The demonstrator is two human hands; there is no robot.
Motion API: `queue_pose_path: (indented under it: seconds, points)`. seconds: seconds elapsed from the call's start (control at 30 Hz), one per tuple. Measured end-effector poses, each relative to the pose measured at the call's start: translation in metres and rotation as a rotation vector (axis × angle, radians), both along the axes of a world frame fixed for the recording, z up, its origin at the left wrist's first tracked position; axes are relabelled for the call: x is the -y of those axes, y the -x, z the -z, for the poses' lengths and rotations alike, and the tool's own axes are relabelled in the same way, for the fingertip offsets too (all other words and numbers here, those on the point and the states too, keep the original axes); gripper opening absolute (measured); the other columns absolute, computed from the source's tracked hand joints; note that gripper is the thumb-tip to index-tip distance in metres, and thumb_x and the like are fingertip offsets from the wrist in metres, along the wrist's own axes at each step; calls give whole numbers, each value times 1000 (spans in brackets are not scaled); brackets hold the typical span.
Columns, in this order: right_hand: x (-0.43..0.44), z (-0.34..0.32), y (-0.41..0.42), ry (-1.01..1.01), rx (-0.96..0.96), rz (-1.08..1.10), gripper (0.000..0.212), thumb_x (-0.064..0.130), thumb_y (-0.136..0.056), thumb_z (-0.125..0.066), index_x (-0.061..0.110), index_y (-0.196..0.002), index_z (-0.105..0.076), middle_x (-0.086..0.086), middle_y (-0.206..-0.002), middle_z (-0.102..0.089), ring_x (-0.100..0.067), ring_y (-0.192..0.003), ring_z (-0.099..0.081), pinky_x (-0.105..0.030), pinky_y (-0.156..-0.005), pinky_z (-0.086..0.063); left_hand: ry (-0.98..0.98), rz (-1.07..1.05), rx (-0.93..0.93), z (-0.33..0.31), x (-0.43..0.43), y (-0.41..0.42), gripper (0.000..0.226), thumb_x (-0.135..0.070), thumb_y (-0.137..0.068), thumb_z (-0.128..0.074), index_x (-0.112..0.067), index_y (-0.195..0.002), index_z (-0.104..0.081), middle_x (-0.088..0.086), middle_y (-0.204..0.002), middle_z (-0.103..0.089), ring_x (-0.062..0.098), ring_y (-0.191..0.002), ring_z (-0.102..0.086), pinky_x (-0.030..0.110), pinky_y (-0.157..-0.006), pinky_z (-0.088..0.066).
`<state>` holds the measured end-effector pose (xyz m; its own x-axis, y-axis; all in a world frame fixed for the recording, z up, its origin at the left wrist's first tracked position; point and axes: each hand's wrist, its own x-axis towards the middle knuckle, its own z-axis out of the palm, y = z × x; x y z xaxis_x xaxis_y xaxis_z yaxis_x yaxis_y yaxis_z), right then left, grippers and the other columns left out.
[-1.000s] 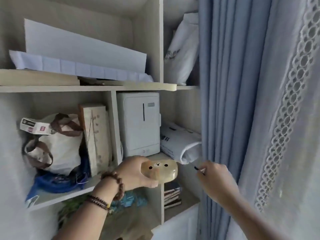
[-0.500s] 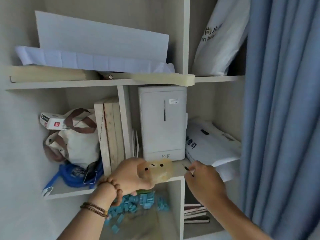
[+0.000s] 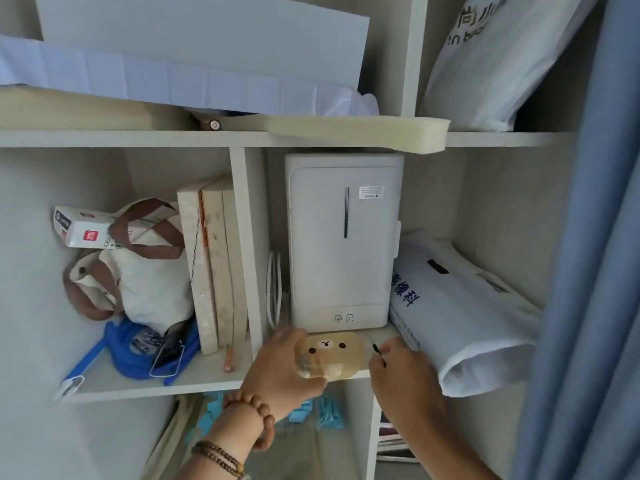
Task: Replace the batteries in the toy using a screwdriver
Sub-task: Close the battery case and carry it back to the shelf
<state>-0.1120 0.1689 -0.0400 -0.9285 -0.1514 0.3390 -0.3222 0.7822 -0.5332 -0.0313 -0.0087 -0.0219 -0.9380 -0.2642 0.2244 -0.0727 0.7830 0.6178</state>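
Tan bear-faced toy (image 3: 332,356) clasped in left grip (image 3: 284,367), at shelf (image 3: 194,379) front edge, directly below white appliance (image 3: 343,240) marked "孕贝". Right grip (image 3: 403,374) at toy's 3 o'clock, just beside, closed round thin black screwdriver (image 3: 378,353), tip toward 11 o'clock. Blue "像科" on white bag (image 3: 460,313) at 2 o'clock; red label on small box (image 3: 86,226), unreadable.
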Motion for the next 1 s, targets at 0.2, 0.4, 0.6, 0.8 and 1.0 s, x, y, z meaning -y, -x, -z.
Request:
queue_pose_path:
  seconds: [0.2,0.4,0.6,0.8,1.0]
  points:
    - [6,9,19,-81,-36,35,22,30,-94,-46,17,-93,-63,-1,-83,-74,-22,-81,-71,-29,-61,-52,-25,-58,-4,9,-3,13,73,-36,-74,-76,-28,-137,-40,-22,-121,-40,3,-116,-44,8,-87,-34]
    - [9,15,31,-136,-53,54,22,32,-93,-46,18,-90,-62,0,-81,-74,-19,-77,-71,-26,-55,-42,-76,-75,42,10,-2,22,76,-32,-74,-72,-30,-141,-35,-27,-122,-41,7,-124,-43,15,-95,-37]
    - [11,16,30,-172,-61,68,24,33,-94,-44,17,-94,-61,-2,-87,-75,-19,-81,-72,-27,-57,-42,-102,-100,52,15,0,25,91,-36,-74,-71,-26,-151,-24,-15,-148,-35,7,-135,-36,29,-112,-33]
    - [11,15,27,-207,-82,88,28,38,-96,-42,16,-97,-58,-4,-91,-76,-19,-84,-73,-27,-56,-39,-114,-111,34,19,2,28,95,-39,-73,-70,-24,-152,-20,-12,-153,-31,10,-139,-33,35,-116,-31]
    - [11,16,28,-182,-86,86,31,42,-96,-42,16,-97,-59,-2,-90,-75,-18,-84,-72,-26,-56,-39,-91,-116,24,21,2,27,89,-39,-73,-70,-24,-149,-26,-13,-144,-39,8,-132,-40,34,-113,-36]
